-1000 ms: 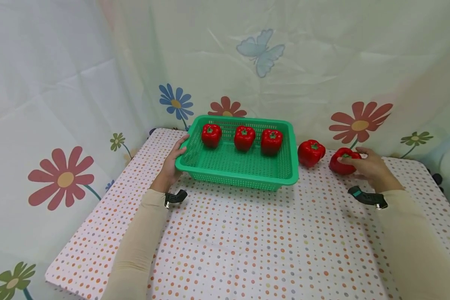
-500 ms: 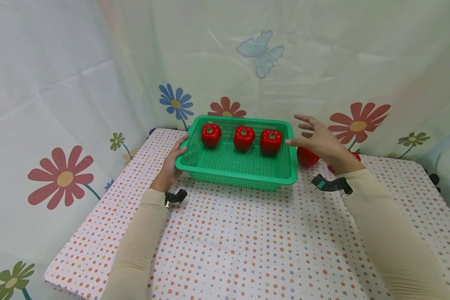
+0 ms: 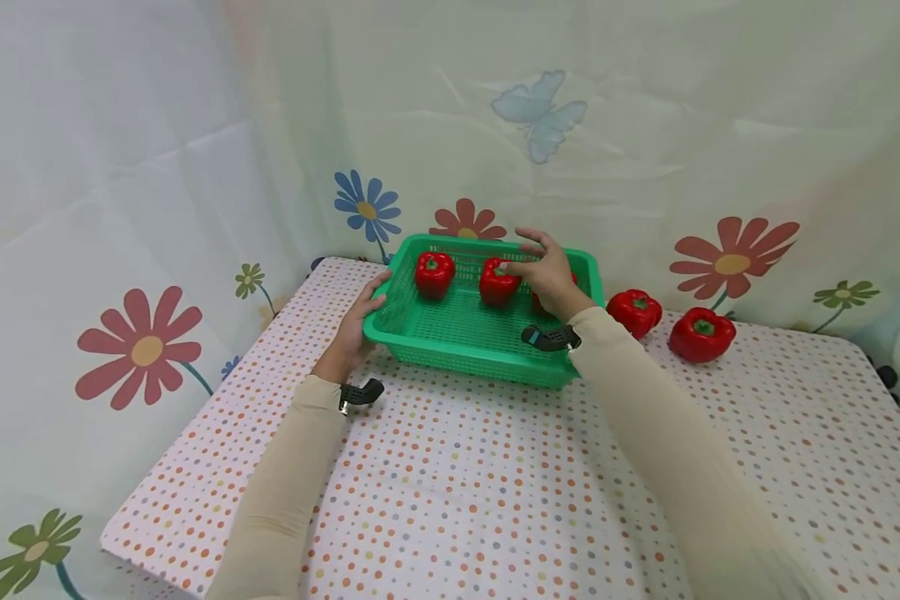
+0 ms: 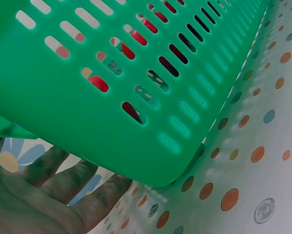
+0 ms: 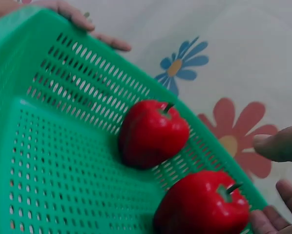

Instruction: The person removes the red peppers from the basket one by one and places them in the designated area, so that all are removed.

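A green perforated basket (image 3: 450, 357) holds three red bell peppers in a row. The left pepper (image 3: 435, 275) and the middle pepper (image 3: 498, 283) show well; the right one (image 3: 542, 305) is mostly hidden behind my right hand (image 3: 553, 273). That hand hovers over the basket with fingers spread and nothing in them, its thumb overlapping the middle pepper in the head view. My left hand (image 3: 354, 329) rests against the basket's left end. In the left wrist view its fingers (image 4: 99, 200) lie fairly straight along the outer wall.
Two more red bell peppers, one nearer (image 3: 634, 312) and one farther right (image 3: 702, 335), stand on the dotted tablecloth (image 3: 435, 483) beside the basket. A flowered curtain (image 3: 615, 192) hangs close behind the basket and along the left side.
My right hand has let go of the far-right pepper and moved left, over the basket. The pepper stays on the table. My left hand keeps its place, and the head view has shifted slightly.
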`<state>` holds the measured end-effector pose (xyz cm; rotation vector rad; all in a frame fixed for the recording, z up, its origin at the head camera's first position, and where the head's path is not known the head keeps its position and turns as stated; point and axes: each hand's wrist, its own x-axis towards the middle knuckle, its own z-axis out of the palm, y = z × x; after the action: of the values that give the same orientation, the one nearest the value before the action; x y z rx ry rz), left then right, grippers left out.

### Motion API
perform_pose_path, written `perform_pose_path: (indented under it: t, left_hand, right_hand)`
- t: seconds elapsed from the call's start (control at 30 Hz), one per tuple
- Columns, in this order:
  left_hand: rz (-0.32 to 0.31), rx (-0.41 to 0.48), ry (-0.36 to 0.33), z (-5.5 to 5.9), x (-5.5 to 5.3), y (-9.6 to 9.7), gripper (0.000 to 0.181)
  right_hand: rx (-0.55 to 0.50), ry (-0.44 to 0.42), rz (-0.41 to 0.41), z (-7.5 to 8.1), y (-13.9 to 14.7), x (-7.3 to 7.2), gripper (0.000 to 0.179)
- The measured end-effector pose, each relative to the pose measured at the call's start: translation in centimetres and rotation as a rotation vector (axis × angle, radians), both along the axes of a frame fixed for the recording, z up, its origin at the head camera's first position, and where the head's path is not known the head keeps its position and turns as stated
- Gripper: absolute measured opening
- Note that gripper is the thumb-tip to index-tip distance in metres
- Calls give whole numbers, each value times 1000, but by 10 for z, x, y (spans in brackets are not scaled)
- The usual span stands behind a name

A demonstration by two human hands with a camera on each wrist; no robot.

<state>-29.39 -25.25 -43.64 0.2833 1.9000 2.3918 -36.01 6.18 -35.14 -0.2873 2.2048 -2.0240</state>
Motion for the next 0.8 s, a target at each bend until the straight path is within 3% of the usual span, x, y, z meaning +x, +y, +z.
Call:
perform_pose_path:
  t: [0.1, 0.27, 0.53, 0.8]
  left_hand:
    - [-4, 8, 3, 0, -2, 2, 50]
    - [4, 15, 4, -1, -2, 1, 50]
    - [15, 12, -8, -3, -1, 0, 50]
    - [10, 13, -2, -3, -3, 1, 50]
  right_hand:
    - [25, 18, -58, -8, -6, -6, 67]
    - [175, 63, -68, -14, -13, -11, 63]
    - [508, 49, 3, -25, -24, -16, 67]
    - [495, 12, 45, -29, -28, -21, 75]
